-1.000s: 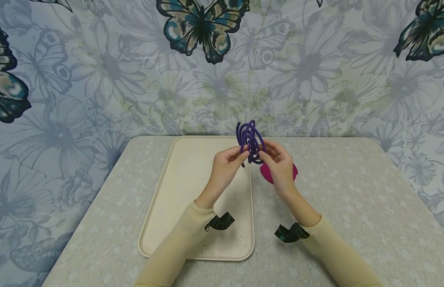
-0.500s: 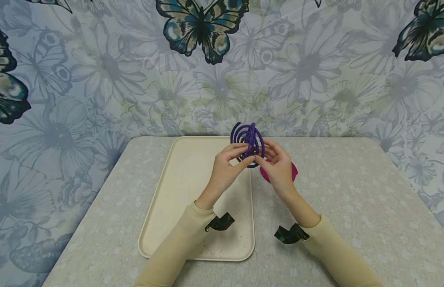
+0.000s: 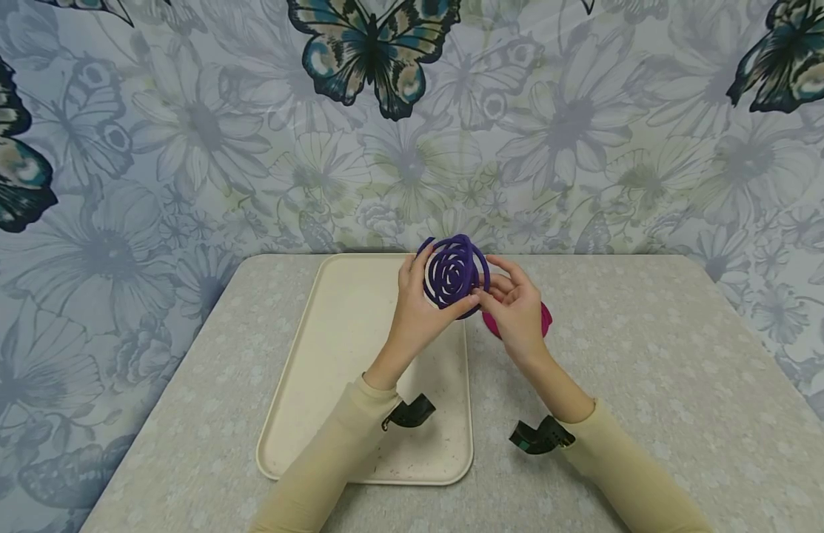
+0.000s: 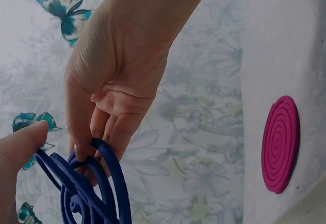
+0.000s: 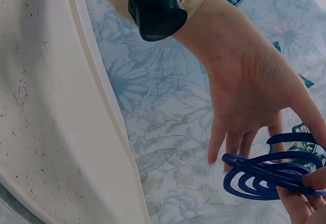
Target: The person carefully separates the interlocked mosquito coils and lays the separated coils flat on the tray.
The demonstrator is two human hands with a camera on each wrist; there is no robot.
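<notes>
From the head view, both hands are close together on a loose purple coil of smooth, rounded strand, up above the pale mottled table. The left hand grips its side between thumb and fingers; the right hand pinches its edge. In the left wrist view, a pink disc, a tight ridged spiral, lies flat. In the right wrist view, reddish specks dot a smooth cream tray.
</notes>
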